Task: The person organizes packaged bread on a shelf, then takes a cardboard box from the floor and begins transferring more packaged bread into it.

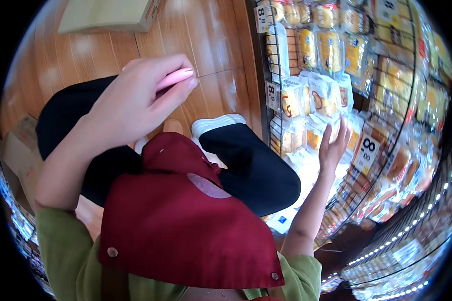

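My left hand (132, 98) is raised over my bent knee and closed around a small pink plastic object (176, 77). Its tip, with a dark slit, shows between thumb and forefinger; the rest is hidden in the fist. On the right, my right hand (333, 145) reaches over the lower shelf with fingers apart and nothing in them. It is nearest to several clear-wrapped bread packs (316, 135); whether the fingertips touch them I cannot tell. Above the hand stand white-and-clear bread bags (324, 96) printed with a red mark.
Black wire racks (280, 124) with price tags (366, 152) edge the shelves. Yellow wrapped cakes (329, 50) fill a section farther back. A cardboard box (105, 15) rests on the wood-look floor (211, 90), and another open carton (20, 154) is at my left.
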Tool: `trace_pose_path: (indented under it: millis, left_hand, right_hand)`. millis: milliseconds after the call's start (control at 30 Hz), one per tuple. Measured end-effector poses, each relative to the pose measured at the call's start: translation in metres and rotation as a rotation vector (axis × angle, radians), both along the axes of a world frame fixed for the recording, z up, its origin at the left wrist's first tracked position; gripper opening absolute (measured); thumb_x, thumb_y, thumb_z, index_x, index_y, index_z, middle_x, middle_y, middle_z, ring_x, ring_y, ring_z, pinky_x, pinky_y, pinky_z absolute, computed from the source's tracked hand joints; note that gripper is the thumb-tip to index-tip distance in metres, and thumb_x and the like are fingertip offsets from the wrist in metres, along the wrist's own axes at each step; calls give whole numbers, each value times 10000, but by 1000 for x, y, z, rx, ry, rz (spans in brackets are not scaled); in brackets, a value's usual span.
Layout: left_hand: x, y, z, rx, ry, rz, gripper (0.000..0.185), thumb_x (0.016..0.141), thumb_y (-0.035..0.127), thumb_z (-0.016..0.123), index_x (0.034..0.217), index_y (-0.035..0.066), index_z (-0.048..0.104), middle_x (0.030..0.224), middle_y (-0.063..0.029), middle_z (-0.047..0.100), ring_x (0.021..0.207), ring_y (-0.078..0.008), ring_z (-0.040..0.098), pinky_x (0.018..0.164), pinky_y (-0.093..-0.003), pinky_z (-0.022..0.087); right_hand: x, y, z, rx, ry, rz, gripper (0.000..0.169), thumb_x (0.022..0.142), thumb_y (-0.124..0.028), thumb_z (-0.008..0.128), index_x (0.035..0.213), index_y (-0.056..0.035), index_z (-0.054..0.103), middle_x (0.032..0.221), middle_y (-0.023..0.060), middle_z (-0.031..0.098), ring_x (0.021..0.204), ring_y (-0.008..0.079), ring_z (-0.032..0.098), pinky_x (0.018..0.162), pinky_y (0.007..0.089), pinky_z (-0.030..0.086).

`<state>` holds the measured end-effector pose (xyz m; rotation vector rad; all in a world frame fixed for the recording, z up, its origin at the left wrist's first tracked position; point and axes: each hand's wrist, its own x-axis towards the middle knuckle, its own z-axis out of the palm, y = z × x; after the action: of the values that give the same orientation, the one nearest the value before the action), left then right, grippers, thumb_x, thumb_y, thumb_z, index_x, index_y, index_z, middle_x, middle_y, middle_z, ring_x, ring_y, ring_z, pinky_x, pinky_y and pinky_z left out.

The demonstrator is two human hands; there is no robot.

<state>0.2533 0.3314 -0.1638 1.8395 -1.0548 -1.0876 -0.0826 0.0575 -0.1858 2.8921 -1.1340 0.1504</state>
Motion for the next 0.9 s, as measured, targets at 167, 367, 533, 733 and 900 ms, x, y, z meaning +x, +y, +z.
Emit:
trace_pose_path:
  millis: [167, 367, 533, 733, 900]
  left_hand:
    - [22, 3, -3, 37, 84, 158, 52, 864, 48, 514, 864, -3, 526, 730, -62, 527, 677, -138, 505, 640, -236, 397]
    - [36, 10, -5, 68, -58, 253, 14, 806, -15, 524, 810, -12, 537, 699, -86, 542, 583, -140, 498, 551, -233, 378]
    - [37, -1, -9, 115, 33, 290, 30, 802, -28, 518, 808, -9, 541, 678, -78, 531, 559, -133, 472, 545, -230, 360]
    - [34, -3, -5, 167, 105, 239, 56, 833, -24, 486, 847, -2, 535, 764, -63, 530, 656, -111, 475, 596, -224, 365]
    - [30, -9, -13, 68, 65, 231, 12, 815, -10, 542, 813, -6, 531, 651, -63, 507, 544, -121, 458, 509, -237, 347]
  right_hand:
    - [71, -144, -32, -75, 10, -470, 1026, 693, -567, 697, 1437, -123, 148, 1398, 295, 209, 1324, 410, 169, 1051, 508, 216]
    - [85, -246, -61, 95, -140, -709, 1147, 563, -558, 784, 1425, -98, 184, 1415, 271, 210, 1299, 355, 289, 1080, 448, 236]
    - [77, -269, -72, 293, -341, -544, 1098, 599, -304, 838, 1430, -90, 152, 1444, 175, 221, 1293, 309, 304, 1054, 409, 292]
    - [114, -234, -42, 229, -266, -647, 985, 642, -242, 782, 1410, -56, 194, 1391, 183, 334, 1237, 307, 399, 1000, 384, 366]
    - [109, -168, -18, -5, -61, -820, 721, 701, -321, 673, 1299, -24, 403, 1204, 224, 529, 1081, 330, 547, 914, 405, 423]
